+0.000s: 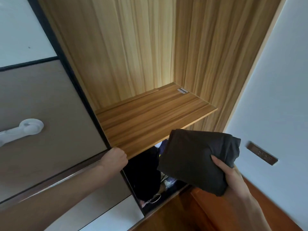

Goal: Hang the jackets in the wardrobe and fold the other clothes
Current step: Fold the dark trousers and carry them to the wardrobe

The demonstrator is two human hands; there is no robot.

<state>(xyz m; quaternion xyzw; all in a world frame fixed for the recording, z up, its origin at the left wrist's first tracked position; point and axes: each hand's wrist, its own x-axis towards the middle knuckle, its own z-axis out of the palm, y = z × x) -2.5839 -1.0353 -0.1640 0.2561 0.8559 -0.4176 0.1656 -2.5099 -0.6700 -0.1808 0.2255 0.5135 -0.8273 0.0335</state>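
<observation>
Right hand (233, 175) grasping folded dark garment (196, 160), left hand (115, 158) clenched on shelf (150, 117) edge

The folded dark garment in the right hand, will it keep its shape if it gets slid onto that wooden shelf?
The folded dark garment looks soft, its edges rounded and rumpled, so it probably sags or loosens if pushed. The right hand alone carries it, so it is likely light. The wooden shelf looks smooth, so it should slide easily.

A white handle (21, 130) sits on the brown sliding door (50, 105) at left, and a dark wall plate (262, 153) is set in the pale wall (275, 80) at right.
</observation>
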